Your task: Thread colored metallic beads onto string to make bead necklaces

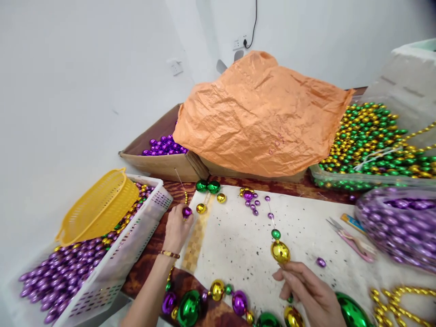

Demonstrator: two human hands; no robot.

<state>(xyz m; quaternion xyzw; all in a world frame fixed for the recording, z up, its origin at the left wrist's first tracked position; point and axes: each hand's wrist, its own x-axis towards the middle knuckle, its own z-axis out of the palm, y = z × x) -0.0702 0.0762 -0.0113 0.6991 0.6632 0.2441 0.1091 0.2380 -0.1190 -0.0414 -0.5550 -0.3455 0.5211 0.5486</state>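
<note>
My left hand (176,231) is closed around a shiny purple bead (186,212) near the table's left edge. Small gold beads (186,198) and a thin thread (180,179) stick up beyond its fingers. My right hand (308,288) pinches a bead strand just below a large gold bead (280,251). Above that bead sit a green bead (275,234) and small purple beads (270,215) on a bare string. A garland of large beads, among them a green bead (189,308) and a purple bead (239,303), curves along the front between both hands.
Scissors (354,240) and loose beads (320,262) lie on the white sheet (235,245). Left is a white basket (112,268) of beads with a yellow basket (95,211) on top. Behind stand cardboard boxes (163,164) and an orange sack (259,122); bagged purple beads (395,227) are right.
</note>
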